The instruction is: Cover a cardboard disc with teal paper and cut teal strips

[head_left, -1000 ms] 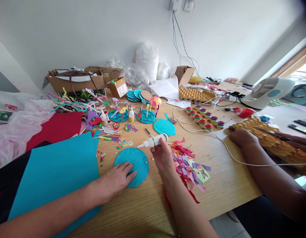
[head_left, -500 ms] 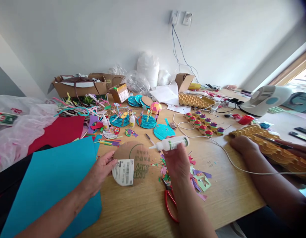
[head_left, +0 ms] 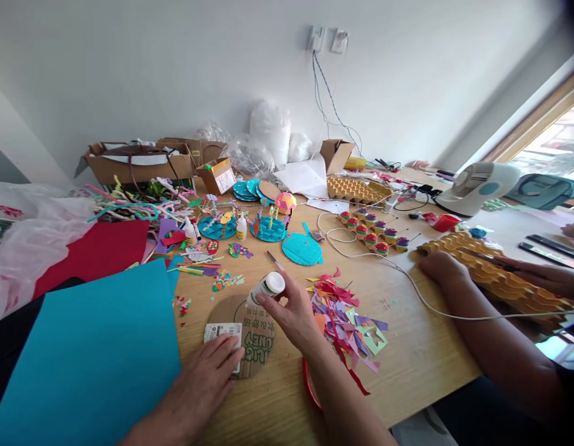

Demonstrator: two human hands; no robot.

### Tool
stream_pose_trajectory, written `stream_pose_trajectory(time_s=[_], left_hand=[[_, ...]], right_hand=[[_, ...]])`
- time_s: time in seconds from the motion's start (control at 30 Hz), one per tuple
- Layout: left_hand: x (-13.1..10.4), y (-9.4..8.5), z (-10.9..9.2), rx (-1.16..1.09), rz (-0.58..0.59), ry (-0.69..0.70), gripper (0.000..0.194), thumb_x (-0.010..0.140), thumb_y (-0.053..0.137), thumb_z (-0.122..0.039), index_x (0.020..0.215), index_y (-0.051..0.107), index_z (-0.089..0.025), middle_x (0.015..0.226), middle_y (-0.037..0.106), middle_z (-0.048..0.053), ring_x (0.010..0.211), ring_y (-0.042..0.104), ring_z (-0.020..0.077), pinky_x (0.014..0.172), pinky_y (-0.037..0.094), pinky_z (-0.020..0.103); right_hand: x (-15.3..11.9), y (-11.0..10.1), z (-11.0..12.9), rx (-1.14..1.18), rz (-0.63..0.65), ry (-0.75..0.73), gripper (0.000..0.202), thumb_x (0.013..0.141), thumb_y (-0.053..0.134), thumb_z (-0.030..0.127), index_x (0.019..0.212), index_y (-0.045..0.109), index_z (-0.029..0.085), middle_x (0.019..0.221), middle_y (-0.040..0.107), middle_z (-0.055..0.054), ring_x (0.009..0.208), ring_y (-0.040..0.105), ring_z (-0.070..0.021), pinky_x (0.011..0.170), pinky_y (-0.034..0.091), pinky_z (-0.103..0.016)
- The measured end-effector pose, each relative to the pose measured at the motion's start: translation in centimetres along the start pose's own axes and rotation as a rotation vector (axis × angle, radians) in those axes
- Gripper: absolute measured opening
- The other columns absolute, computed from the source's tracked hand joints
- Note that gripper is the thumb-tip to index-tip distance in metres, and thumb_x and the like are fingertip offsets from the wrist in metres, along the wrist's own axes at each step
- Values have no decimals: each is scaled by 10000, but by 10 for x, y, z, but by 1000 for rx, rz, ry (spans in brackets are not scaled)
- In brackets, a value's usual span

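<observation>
A round cardboard disc (head_left: 259,331) with green print and a white label lies on the wooden table. My left hand (head_left: 215,365) rests flat on its lower left part, over the label, fingers stretched and holding nothing. In my right hand (head_left: 289,306) is a white glue bottle (head_left: 263,290), gripped near its base and tipped down over the disc's upper edge; its nozzle is hidden. Right of the disc, the red handle of the scissors (head_left: 309,387) shows partly under my right forearm.
Blue card (head_left: 96,347) lies at left, paper scraps (head_left: 347,322) at right. Decorated blue discs (head_left: 268,229) stand farther back. A white cable (head_left: 417,282) crosses the right side, where another person's hands (head_left: 442,269) hold an egg tray (head_left: 491,263) and a blade.
The cardboard disc has come down onto the table, and my left hand has gone from holding its edge to lying on it. My right hand has moved left and tipped the bottle downward.
</observation>
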State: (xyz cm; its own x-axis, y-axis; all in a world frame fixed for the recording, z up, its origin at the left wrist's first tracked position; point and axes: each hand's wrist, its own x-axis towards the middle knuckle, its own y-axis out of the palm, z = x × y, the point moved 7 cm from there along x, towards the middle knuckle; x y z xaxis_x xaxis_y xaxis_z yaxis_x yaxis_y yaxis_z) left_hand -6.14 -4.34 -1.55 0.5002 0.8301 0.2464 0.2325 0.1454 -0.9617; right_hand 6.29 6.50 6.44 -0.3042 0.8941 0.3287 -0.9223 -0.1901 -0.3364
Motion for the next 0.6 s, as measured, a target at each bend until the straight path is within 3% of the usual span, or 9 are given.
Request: stream_pose_trajectory(time_s=[0.17, 0.37, 0.6], left_hand=[[1, 18, -2, 30, 65, -11, 434, 731, 453, -44, 1133, 509, -197, 1213, 583, 90, 1121, 517, 244, 892, 471, 393], [-4, 21, -11, 63, 51, -51, 420, 728, 445, -29, 1137, 497, -110, 1241, 544, 158, 1153, 473, 291, 896, 464, 434], [-10, 23, -13, 66, 34, -101, 441, 740, 446, -45, 1173, 447, -123, 1242, 548, 143, 1150, 484, 275, 910, 457, 438]], right_hand=[[-2, 17, -4, -60, 67, 9, 173, 717, 629, 359, 767, 559, 209, 667, 557, 25, 587, 464, -125, 533, 336, -225], [1, 34, -12, -36, 110, 18, 188, 680, 656, 364, 711, 556, 208, 609, 530, 40, 556, 452, -117, 507, 319, -212], [7, 47, -7, -52, 150, -11, 196, 678, 663, 362, 691, 545, 206, 598, 508, 43, 560, 433, -116, 507, 300, -211]])
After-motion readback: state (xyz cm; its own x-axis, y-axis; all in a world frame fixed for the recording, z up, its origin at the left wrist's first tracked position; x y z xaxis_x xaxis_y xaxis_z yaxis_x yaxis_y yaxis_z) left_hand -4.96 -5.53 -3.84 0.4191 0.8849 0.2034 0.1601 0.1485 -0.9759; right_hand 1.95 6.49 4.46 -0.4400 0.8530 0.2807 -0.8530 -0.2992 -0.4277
